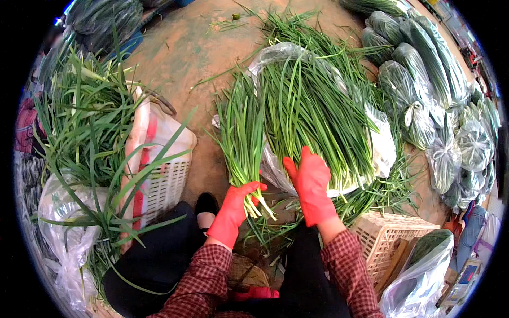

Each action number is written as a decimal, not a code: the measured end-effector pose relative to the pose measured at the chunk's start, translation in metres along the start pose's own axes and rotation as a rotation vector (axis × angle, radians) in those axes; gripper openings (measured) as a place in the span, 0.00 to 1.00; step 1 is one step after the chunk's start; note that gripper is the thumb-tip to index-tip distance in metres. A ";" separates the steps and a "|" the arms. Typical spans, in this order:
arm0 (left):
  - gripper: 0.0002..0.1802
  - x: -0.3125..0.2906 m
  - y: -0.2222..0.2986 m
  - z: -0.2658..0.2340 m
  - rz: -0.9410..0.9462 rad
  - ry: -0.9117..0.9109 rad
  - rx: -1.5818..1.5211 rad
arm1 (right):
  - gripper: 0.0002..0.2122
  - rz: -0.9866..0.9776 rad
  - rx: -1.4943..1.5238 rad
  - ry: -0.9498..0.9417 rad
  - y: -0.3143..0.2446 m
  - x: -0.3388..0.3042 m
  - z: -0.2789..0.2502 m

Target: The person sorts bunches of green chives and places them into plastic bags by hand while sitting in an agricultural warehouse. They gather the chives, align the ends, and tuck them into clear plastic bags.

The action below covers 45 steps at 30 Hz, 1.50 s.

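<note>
My left hand point(232, 211), in a red rubber glove, is closed around the pale lower ends of a bunch of garlic chives point(241, 140). Its green leaves point away from me. To the right, a large heap of garlic chives point(313, 114) lies on a clear plastic bag point(384, 146) spread on the floor. Over the near, pale ends of that heap is my right hand point(313, 183), also red-gloved. Its thumb and index finger are stretched apart and touch the stems; the other fingers are partly hidden.
At the left stands a white and red plastic crate point(165, 161) piled with loose green leaves point(87, 122). Bagged bundles of greens point(419, 63) line the right side. A cream basket point(389, 230) sits near my right forearm. Loose leaves point(379, 204) litter the floor around the bag.
</note>
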<state>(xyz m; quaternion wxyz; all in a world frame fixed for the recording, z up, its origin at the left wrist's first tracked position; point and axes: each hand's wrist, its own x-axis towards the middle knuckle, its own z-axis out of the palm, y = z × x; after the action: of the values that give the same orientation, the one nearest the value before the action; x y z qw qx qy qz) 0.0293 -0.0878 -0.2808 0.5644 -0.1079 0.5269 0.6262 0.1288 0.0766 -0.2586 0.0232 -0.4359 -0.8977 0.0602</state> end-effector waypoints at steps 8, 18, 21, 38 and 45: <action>0.23 0.010 0.001 -0.013 0.003 -0.078 -0.089 | 0.08 0.020 0.513 0.447 0.005 0.009 0.014; 0.15 0.018 -0.028 0.004 0.064 -0.105 -0.013 | 0.15 -0.240 0.239 -0.582 -0.032 -0.054 -0.004; 0.23 0.021 -0.019 -0.009 -0.048 -0.090 -0.061 | 0.18 -0.184 0.696 -0.492 -0.013 -0.053 -0.003; 0.41 -0.001 -0.012 -0.008 0.073 -0.419 -0.558 | 0.13 0.087 0.430 -1.141 0.014 -0.102 0.057; 0.45 0.008 -0.009 -0.008 0.120 -0.612 -0.721 | 0.10 -0.565 0.499 -1.211 0.062 -0.175 0.077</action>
<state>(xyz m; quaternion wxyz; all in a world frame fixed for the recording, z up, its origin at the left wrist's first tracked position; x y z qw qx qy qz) 0.0305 -0.0909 -0.2952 0.5828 -0.0769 0.0907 0.8038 0.2788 -0.0298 -0.3414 -0.3657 -0.0582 -0.7910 0.4870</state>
